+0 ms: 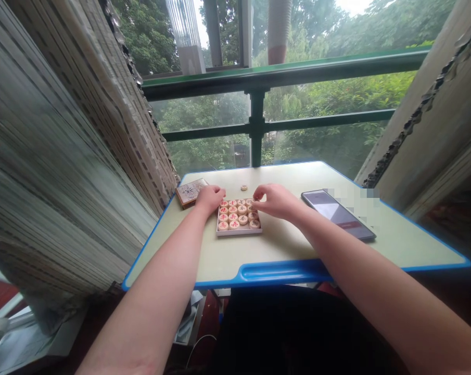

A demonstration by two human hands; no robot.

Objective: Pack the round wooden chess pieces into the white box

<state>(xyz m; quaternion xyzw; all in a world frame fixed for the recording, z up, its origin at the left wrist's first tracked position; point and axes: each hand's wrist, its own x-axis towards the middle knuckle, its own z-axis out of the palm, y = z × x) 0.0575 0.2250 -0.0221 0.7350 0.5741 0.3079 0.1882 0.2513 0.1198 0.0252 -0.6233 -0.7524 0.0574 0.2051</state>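
A shallow white box (239, 233) on the table holds rows of round wooden Chinese chess pieces (234, 217) with red and black characters. My left hand (211, 200) is closed at the box's far left corner, fingers curled against its edge. Over the far right corner, my right hand (273, 200) pinches a chess piece among the others; its fingers mostly hide that piece. One loose chess piece (243, 187) lies on the table just beyond the box. Behind my left hand rests a box lid (188, 192) with dark printing on top.
A tablet or large phone (339, 214) lies to the right, beside my right forearm. The pale table (290, 242) has a blue edge and a blue pen groove (282, 271) at the front. Curtains (63, 130) hang on both sides, and a green railing (297, 75) stands behind.
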